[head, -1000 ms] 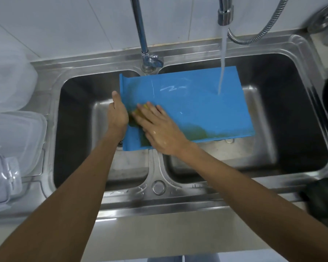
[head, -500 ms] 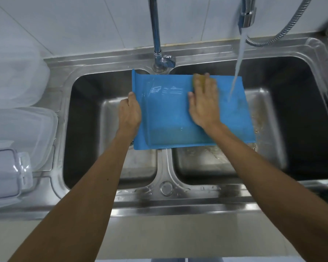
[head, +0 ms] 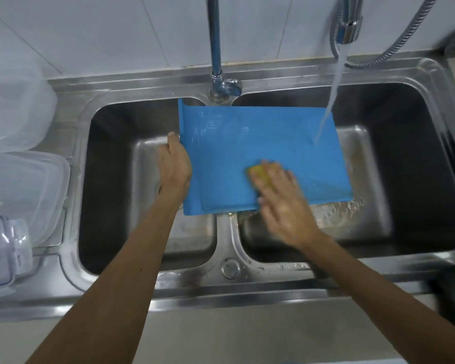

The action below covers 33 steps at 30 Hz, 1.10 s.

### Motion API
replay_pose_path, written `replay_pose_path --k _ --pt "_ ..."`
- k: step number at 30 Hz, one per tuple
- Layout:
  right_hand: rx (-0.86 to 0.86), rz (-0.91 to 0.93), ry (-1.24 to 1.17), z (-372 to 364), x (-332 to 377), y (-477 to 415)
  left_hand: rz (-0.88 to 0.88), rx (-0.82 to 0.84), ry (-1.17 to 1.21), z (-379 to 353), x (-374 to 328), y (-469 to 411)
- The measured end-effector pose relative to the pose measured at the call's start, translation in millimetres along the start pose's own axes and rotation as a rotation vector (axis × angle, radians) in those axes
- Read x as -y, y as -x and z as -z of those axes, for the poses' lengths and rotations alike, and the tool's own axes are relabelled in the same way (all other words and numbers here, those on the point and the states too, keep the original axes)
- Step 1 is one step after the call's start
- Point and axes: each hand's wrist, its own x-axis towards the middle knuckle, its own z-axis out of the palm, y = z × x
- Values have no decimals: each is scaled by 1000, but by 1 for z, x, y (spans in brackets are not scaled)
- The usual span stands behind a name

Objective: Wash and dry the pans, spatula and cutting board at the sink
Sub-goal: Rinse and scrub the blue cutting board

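**Scrubbing in progress**

The left hand (head: 175,166) curls round the left edge of the blue cutting board (head: 260,137), held across the sink (head: 229,269). To its right, the right hand (head: 281,203) presses flattish fingers onto a yellow sponge (head: 258,173) on the board.

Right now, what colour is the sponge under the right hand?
Yellow: the small sponge on the blue cutting board, head view.

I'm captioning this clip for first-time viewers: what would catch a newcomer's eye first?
The bright blue cutting board spanning both basins of the steel sink, with water streaming onto its far right corner. Next, the right hand pressing a yellow sponge on it while the left hand grips its left edge.
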Motion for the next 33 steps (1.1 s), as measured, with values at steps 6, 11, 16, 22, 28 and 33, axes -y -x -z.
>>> replay_pose_path --k 6,11,16,22,28,33 --pt "-130 -566 6 -13 -44 -93 -47 19 -55 -8 -10 15" --pt "-163 -155 -40 -37 25 -144 -129 -12 -154 -9 -18 27" --pt "-34 75 -93 -41 87 -79 -49 -9 -73 -7 -4 18" --pt "16 217 -72 -34 74 -2 -22 12 -69 -4 14 12" --pt "30 122 -4 -36 80 -32 -98 66 -129 -4 17 12" --pt "22 -80 99 -37 69 -132 -156 74 -249 -3 14 19"
